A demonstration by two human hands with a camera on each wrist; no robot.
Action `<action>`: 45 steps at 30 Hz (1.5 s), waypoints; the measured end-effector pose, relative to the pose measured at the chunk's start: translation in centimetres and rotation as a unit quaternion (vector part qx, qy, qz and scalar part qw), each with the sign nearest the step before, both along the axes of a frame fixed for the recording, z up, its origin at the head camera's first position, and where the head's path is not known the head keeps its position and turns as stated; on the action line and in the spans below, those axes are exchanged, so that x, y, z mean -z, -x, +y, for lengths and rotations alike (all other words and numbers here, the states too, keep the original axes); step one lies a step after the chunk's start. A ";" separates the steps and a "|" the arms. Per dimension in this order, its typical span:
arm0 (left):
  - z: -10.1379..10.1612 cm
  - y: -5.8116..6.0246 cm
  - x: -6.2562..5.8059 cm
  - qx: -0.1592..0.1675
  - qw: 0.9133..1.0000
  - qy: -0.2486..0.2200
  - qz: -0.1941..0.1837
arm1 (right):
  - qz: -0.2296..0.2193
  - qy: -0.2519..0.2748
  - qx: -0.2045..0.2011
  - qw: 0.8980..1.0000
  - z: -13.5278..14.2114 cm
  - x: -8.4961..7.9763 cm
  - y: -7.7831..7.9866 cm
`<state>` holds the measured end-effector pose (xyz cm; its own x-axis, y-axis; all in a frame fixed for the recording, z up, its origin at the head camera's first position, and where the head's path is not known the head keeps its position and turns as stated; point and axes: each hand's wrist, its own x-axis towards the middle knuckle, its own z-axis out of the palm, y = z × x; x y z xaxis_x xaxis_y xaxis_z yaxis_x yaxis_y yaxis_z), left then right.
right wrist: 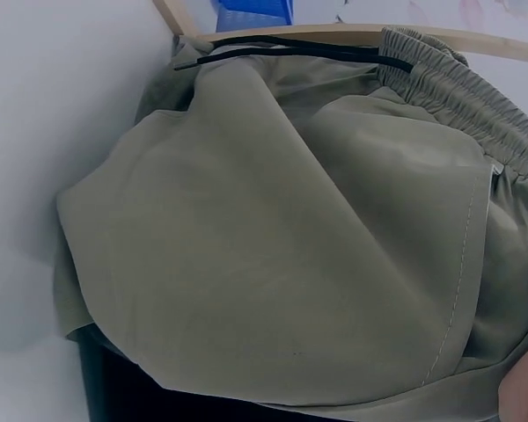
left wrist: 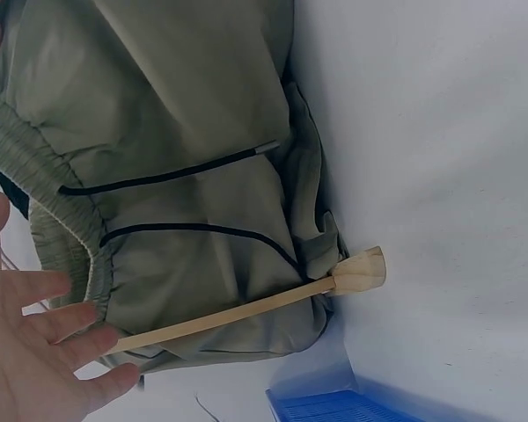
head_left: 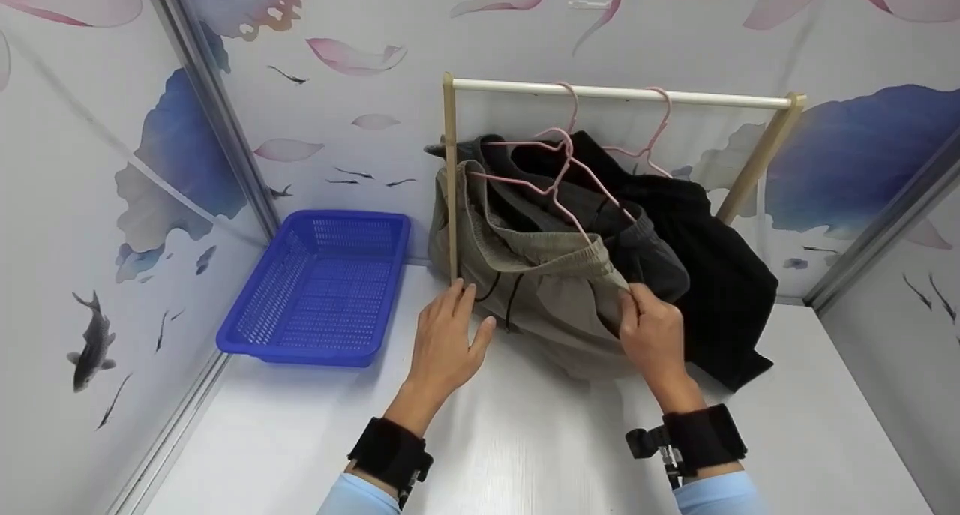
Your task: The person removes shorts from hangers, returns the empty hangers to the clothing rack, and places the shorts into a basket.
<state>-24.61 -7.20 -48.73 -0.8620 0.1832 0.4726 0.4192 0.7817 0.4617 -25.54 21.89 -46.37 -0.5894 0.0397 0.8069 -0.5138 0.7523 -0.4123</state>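
Note:
Olive-grey pants [head_left: 570, 305] with an elastic waistband and black drawstrings [left wrist: 194, 171] hang slanted at the front of the rack. A pink hanger [head_left: 551, 189] sits inside their waistband, its hook showing below the rail in the head view. My right hand [head_left: 652, 335] pinches the side of the pants just under the waistband. Fingers spread, my left hand [head_left: 448, 342] is at the rack's left wooden post [left wrist: 220, 318], fingertips right by it. Behind are a dark grey garment [head_left: 652, 256] and black pants [head_left: 727, 290].
The rack's white rail [head_left: 510, 88] runs along the back between wooden posts, with two pink hanger hooks over it. A blue perforated basket [head_left: 382, 305] stands on the white tabletop [head_left: 517, 440] at left. Printed panels [head_left: 360, 95] enclose the back and sides.

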 end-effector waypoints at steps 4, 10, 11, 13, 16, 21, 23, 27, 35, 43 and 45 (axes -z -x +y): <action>0.0 0.0 0.1 0.000 1.000 -0.002 0.002 | 0.015 -0.002 -0.002 1.000 0.3 0.8 -0.4; 0.0 0.1 0.1 0.002 1.000 -0.004 0.005 | 0.036 0.005 -0.013 0.999 1.0 2.1 -0.8; 0.1 0.1 0.1 0.002 1.000 -0.005 0.004 | 0.039 0.007 -0.015 0.999 1.2 2.3 -0.9; 0.1 0.1 0.0 0.002 1.000 -0.007 0.000 | 0.044 0.009 -0.018 0.999 1.5 2.6 -1.0; 0.1 0.0 -0.2 0.001 1.000 -0.010 -0.006 | 0.042 0.009 -0.026 0.999 2.0 3.1 -1.4; 0.0 0.1 -0.4 -0.001 1.000 -0.007 -0.007 | 0.035 0.001 -0.034 0.999 3.0 3.9 -1.8; 0.0 0.2 -0.5 0.000 1.000 -0.007 -0.006 | 0.035 -0.002 -0.037 0.999 3.4 4.1 -1.9; -0.2 0.5 -0.5 -0.001 1.000 -0.007 -0.003 | 0.034 -0.001 -0.045 0.998 4.2 4.5 -2.0; -0.3 1.3 -0.9 -0.003 1.000 -0.005 -0.005 | 0.031 -0.005 -0.045 0.998 5.6 4.9 -2.2; -0.5 2.0 -1.4 -0.009 1.000 0.004 -0.005 | 0.044 -0.017 -0.029 0.998 6.3 5.0 -2.1; -0.6 2.1 -1.5 -0.010 1.000 0.002 -0.004 | 0.045 -0.019 -0.029 0.998 6.4 4.9 -2.1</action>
